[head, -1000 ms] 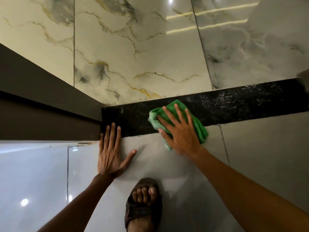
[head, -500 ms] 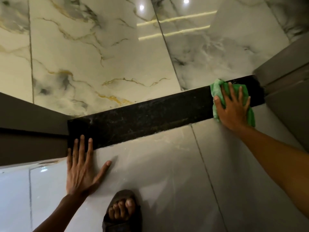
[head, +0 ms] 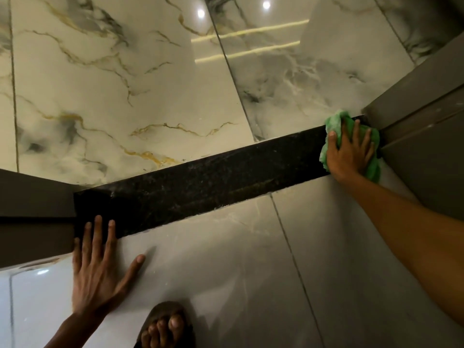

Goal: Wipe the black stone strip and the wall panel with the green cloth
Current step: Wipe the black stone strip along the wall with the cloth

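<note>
My right hand (head: 350, 153) presses the cloth (head: 335, 125) flat against the right end of the strip (head: 200, 187), fingers spread and straight over the green fabric, right where the strip meets the brown panel (head: 426, 136); a second ago the cloth was near the strip's left half, half a second ago near its right end, and now it sits hard against that end, bunched at the top corner; so I judge one full pass along the strip is done; my left hand (head: 98, 270) has stayed put throughout, open and flat on the pale tile (head: 226, 272) below the strip's left end, fingertips reaching onto the black stone, bracing me; pale streaks and specks show along the strip's middle, so it may want another pass; the panel beside the cloth looks untouched, with small pale flecks on it, and I judge it the next surface to wipe; my sandalled foot (head: 163, 327) rests at the tile's bottom edge.
</note>
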Demonstrator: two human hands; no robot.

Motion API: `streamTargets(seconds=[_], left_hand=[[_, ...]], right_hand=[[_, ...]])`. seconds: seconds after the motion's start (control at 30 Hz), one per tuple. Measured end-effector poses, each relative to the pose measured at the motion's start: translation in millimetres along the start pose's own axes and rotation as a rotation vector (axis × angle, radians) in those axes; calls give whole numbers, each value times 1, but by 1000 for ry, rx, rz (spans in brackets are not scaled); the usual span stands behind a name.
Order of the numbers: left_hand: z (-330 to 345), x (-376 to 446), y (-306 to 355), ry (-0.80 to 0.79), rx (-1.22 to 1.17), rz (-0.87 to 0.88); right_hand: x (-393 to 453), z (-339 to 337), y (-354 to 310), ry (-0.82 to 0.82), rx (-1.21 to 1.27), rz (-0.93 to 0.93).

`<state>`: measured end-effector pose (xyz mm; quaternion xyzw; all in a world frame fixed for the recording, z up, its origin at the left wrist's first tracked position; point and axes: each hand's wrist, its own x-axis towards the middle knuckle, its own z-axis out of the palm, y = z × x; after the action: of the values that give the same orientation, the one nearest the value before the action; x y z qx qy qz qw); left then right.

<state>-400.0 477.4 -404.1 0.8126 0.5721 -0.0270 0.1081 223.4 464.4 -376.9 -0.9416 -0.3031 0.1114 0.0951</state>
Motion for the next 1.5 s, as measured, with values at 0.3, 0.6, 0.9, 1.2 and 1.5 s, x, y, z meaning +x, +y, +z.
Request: streamTargets(seconds=[0.3, 0.6, 0.9, 1.2, 1.5], left_hand=[[-2, -1, 1, 35, -49, 32], [1, 0, 0, 62, -44, 32], [0, 0, 0, 60, -18, 40], [-3, 1, 3, 52, -1, 54], [-3, 5, 6, 58, -5, 60]], right_hand=[[-91, 49, -79, 12, 27, -296], [-197, 96, -205, -116, -34, -655], [-257, 122, -267, -217, -51, -986], [-258, 117, -233, -151, -28, -1076], [-245, 115, -203, -103, -11, -967]])
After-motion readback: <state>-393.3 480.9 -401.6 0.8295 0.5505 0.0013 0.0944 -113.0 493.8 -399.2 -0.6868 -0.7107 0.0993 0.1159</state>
